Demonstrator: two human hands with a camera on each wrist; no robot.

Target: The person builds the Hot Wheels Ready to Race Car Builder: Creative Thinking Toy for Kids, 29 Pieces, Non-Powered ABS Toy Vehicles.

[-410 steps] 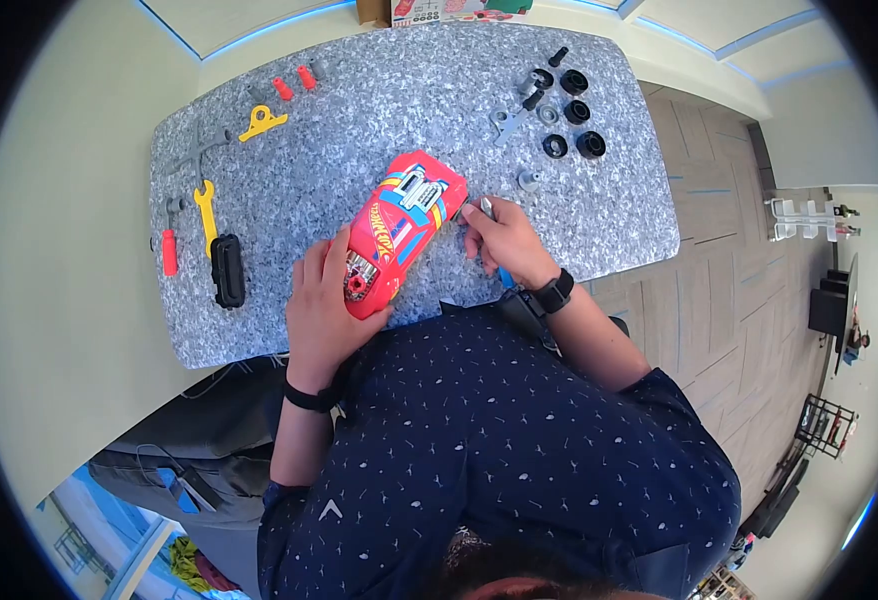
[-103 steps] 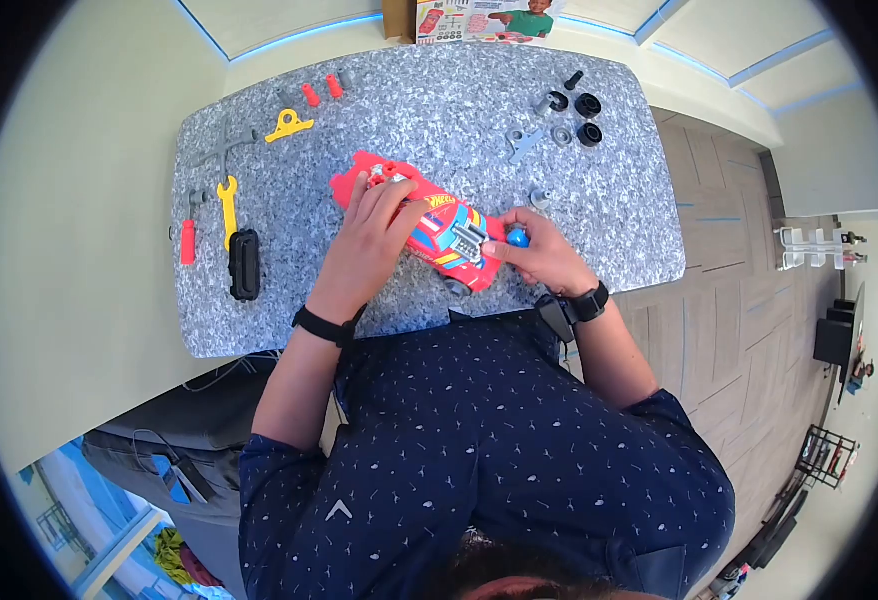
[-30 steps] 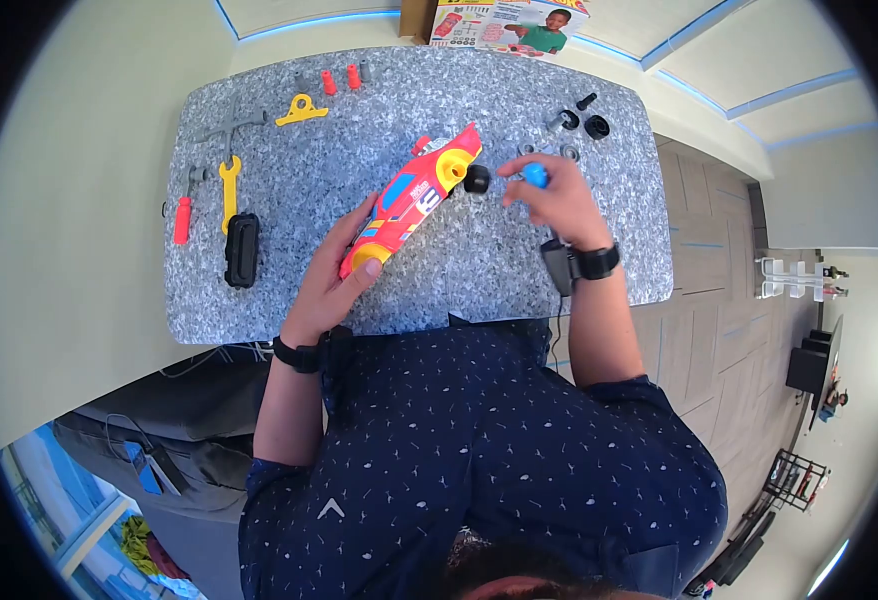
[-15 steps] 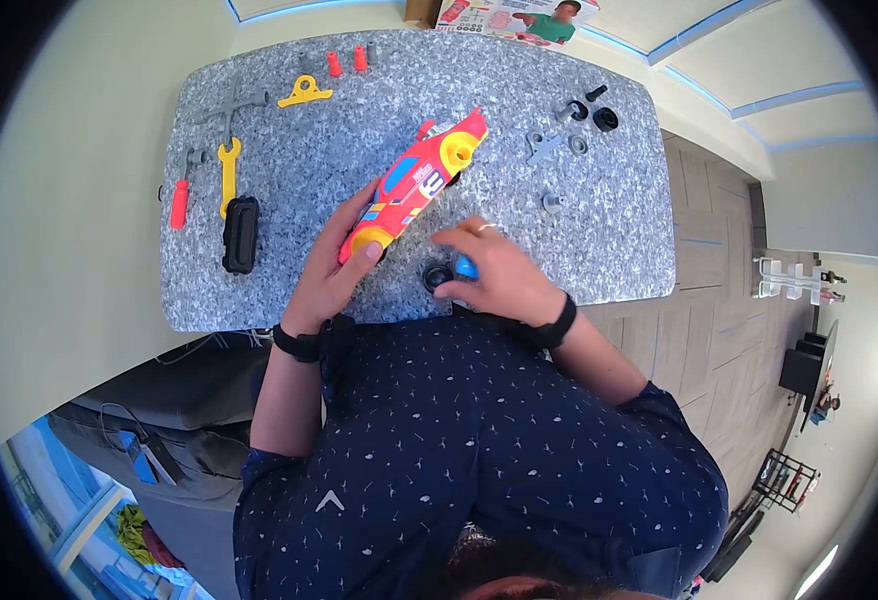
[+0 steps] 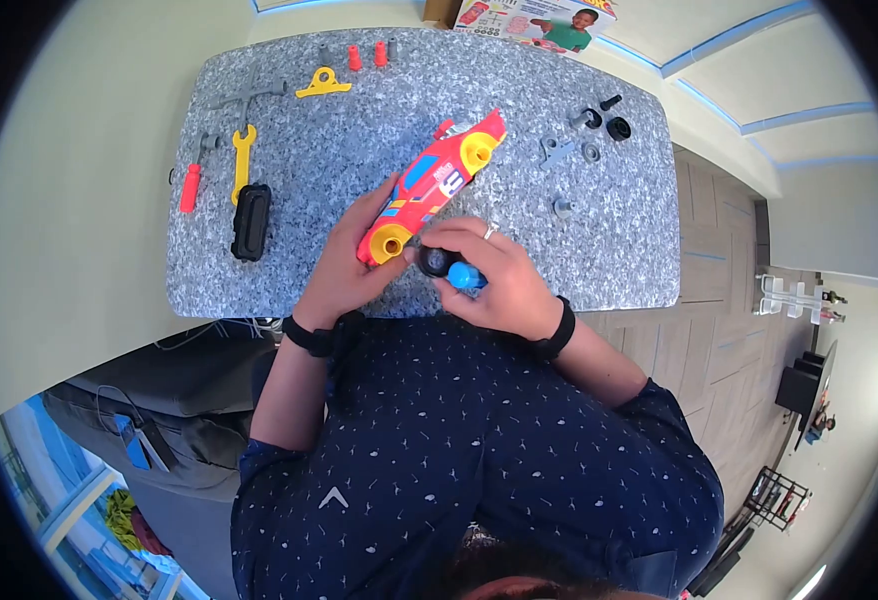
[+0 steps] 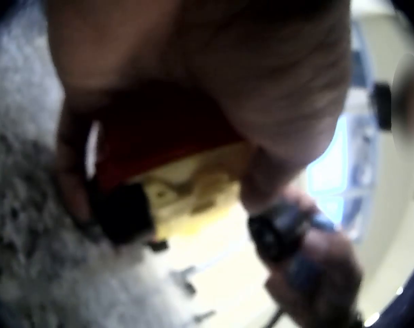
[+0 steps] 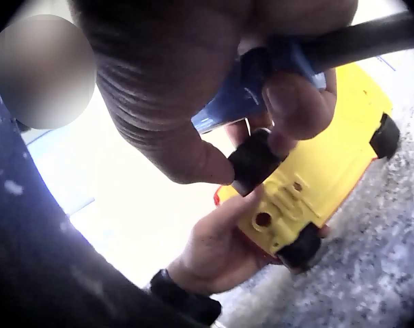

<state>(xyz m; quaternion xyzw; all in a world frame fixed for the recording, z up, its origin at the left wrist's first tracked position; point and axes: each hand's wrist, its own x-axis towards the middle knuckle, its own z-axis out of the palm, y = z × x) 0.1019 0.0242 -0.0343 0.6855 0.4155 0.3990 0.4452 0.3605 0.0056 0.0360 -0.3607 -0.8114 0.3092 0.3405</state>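
My left hand [image 5: 344,265] grips a red and yellow toy car [image 5: 431,185], tipped on its side with two bare yellow wheel arches facing up. In the right wrist view its yellow underside [image 7: 336,143] shows, with two black wheels fitted along the far side. Close beside the lower arch, my right hand [image 5: 509,280] pinches a loose black wheel [image 5: 435,262] between thumb and finger. The same hand holds a blue-handled tool [image 5: 466,276], whose dark shaft [image 7: 370,41] sticks out past the fingers. In the left wrist view the picture is blurred.
Right side: a black wheel [image 5: 618,129], a grey bracket [image 5: 557,152], a grey ring [image 5: 591,152] and a grey peg [image 5: 562,208]. Left side: a yellow wrench [image 5: 242,165], a red-handled tool [image 5: 191,188] and a black part [image 5: 250,222]. A printed box [image 5: 534,25] stands behind the table.
The car went from upright to tipped on its side. My right hand came down toward the near edge and now pinches the wheel. Fewer wheels lie at the back right.
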